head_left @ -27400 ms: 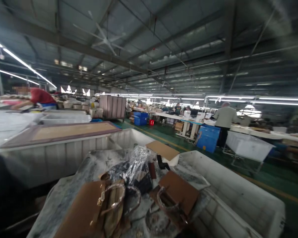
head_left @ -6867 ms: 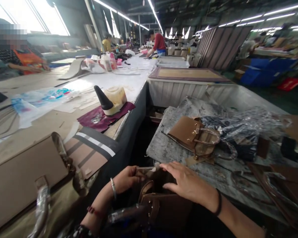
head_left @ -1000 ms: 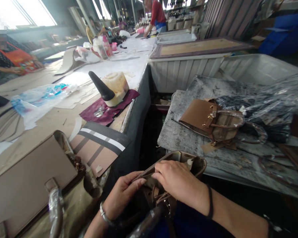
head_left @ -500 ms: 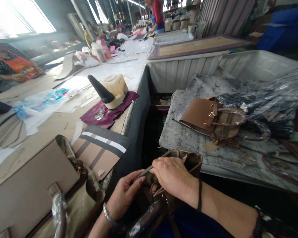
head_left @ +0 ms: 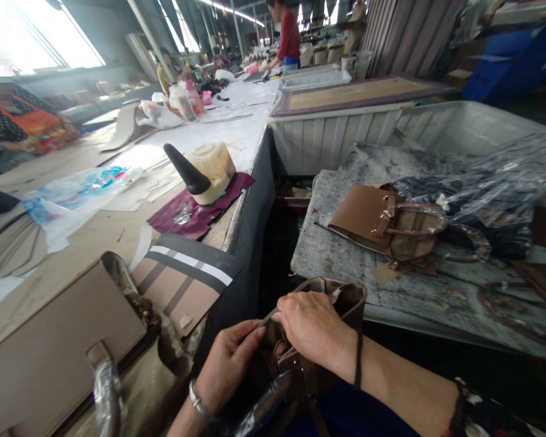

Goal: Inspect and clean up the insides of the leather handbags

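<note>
A brown handbag is held upright in front of me, its mouth gaping upward. My left hand pinches the left part of its top edge between thumb and fingers. Close beside it, my right hand is closed over the same edge, the fingers curled down toward the inside. The bag's plastic-wrapped handle hangs below my hands, near a strap with small metal studs. Much of the bag's body is hidden behind my hands and forearm.
A larger beige handbag stands at the left. On the worktable are a striped leather panel and a glue container with a black-handled tool, on maroon leather. Another brown bag lies on a grey board.
Both hands keep their grip on the bag's edge and have barely shifted. The view has tilted slightly. The person in red in the background is a little more upright.
</note>
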Available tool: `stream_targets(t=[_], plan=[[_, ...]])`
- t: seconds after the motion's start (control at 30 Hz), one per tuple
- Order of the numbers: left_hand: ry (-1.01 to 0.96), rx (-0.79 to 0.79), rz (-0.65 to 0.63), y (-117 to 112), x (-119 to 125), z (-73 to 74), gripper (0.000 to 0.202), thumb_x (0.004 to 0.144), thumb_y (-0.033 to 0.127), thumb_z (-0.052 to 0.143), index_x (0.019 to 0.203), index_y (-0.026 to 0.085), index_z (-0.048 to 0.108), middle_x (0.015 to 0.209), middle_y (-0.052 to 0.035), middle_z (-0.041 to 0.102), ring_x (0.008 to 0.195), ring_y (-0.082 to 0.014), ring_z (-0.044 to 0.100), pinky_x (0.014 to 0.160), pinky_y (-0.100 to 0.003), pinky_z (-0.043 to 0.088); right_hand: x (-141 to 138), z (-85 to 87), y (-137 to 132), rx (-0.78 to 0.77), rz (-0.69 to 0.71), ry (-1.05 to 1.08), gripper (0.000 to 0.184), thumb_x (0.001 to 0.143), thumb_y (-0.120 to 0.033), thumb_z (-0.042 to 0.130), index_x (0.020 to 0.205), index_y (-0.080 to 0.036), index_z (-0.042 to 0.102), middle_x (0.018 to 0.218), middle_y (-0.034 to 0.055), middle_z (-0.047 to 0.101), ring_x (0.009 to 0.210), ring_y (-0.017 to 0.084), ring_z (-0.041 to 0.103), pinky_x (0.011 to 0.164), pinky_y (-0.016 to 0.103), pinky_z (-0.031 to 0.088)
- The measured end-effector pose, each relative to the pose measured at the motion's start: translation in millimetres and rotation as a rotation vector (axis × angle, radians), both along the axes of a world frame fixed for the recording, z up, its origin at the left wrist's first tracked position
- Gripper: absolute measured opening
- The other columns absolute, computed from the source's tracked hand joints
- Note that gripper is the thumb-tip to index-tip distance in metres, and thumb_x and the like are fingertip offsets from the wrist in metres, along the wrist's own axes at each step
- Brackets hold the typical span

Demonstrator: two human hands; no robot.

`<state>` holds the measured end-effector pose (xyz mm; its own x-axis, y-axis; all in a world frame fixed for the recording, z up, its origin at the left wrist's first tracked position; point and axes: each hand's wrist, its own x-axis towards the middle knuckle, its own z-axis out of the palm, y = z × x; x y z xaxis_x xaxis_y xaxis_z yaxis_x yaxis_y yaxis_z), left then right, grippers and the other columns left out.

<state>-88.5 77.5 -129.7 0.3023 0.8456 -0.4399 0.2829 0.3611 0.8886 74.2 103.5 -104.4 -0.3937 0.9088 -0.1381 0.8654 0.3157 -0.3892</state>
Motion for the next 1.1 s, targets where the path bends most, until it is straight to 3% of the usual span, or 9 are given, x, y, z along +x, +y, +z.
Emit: stream_targets(t=[0.17, 0.33, 0.5, 0.67, 0.8, 0.93, 1.1], plan=[[0.075, 0.068, -0.06, 1.8, 0.6, 2.7, 0.038, 0.081, 0.038, 0.047, 0.105, 0.011, 0.06, 0.087, -0.0068, 0.067, 0.079, -0.0197, 0.059, 0.07, -0.027, 0.048, -0.9, -0.1, -0.6, 0.003, -0.013, -0.003, 0.021, 0.082, -0.023, 0.045, 0.072, -0.015, 0.062, 0.074, 0.0061, 0.066, 0.071, 0.021, 0.062, 0.061, 0.028, 0.042], [0.185, 0.225, 0.031, 2.3, 2.9, -5.3, 0.035, 0.08, 0.037, 0.047, 0.104, 0.017, 0.061, 0.098, -0.0052, 0.066, 0.092, -0.0211, 0.058, 0.083, -0.029, 0.046, 0.9, 2.5, -1.6, 0.003, -0.014, -0.014, 0.022, 0.083, -0.025, 0.045, 0.074, -0.016, 0.063, 0.074, 0.0066, 0.066, 0.071, 0.021, 0.062, 0.06, 0.027, 0.042], [0.191, 0.193, 0.016, 1.5, 6.5, -7.4, 0.035, 0.08, 0.038, 0.047, 0.102, 0.015, 0.062, 0.089, -0.0048, 0.068, 0.081, -0.0199, 0.061, 0.073, -0.026, 0.049, 2.8, 1.6, 0.4, 0.0, -0.026, -0.009, 0.022, 0.083, -0.025, 0.044, 0.074, -0.017, 0.063, 0.075, 0.0058, 0.066, 0.073, 0.021, 0.062, 0.061, 0.027, 0.042], [0.106, 0.112, 0.003, 0.6, 10.2, 2.2, 0.035, 0.078, 0.037, 0.048, 0.098, 0.013, 0.064, 0.083, -0.0057, 0.068, 0.08, -0.0205, 0.059, 0.071, -0.026, 0.047, 4.8, -1.5, -0.3, 0.014, -0.029, -0.004, 0.022, 0.082, -0.024, 0.045, 0.073, -0.016, 0.063, 0.074, 0.0059, 0.066, 0.072, 0.021, 0.062, 0.06, 0.028, 0.042], [0.152, 0.067, -0.036, 1.3, 13.0, 8.4, 0.036, 0.076, 0.041, 0.05, 0.087, 0.01, 0.065, 0.074, -0.0058, 0.066, 0.068, -0.0177, 0.057, 0.059, -0.023, 0.045, 2.3, -2.8, -2.9, 0.027, -0.038, 0.0, 0.022, 0.082, -0.023, 0.044, 0.073, -0.016, 0.063, 0.072, 0.0064, 0.066, 0.069, 0.021, 0.062, 0.06, 0.028, 0.042], [0.292, 0.113, -0.061, 4.3, 16.3, 5.5, 0.034, 0.075, 0.042, 0.051, 0.076, 0.011, 0.064, 0.068, -0.0037, 0.064, 0.063, -0.016, 0.054, 0.054, -0.022, 0.041, 2.8, -0.5, -5.0, 0.026, -0.018, 0.007, 0.023, 0.082, -0.026, 0.044, 0.074, -0.015, 0.063, 0.074, 0.0062, 0.065, 0.07, 0.021, 0.061, 0.06, 0.028, 0.042], [0.193, 0.085, -0.078, 4.3, 16.4, -2.2, 0.032, 0.078, 0.039, 0.047, 0.073, 0.011, 0.063, 0.064, -0.0022, 0.061, 0.058, -0.0132, 0.051, 0.051, -0.021, 0.038, 26.9, 3.8, -5.4, 0.042, 0.052, -0.015, 0.025, 0.084, -0.03, 0.045, 0.072, -0.017, 0.062, 0.075, 0.0043, 0.065, 0.076, 0.02, 0.06, 0.067, 0.028, 0.041]])
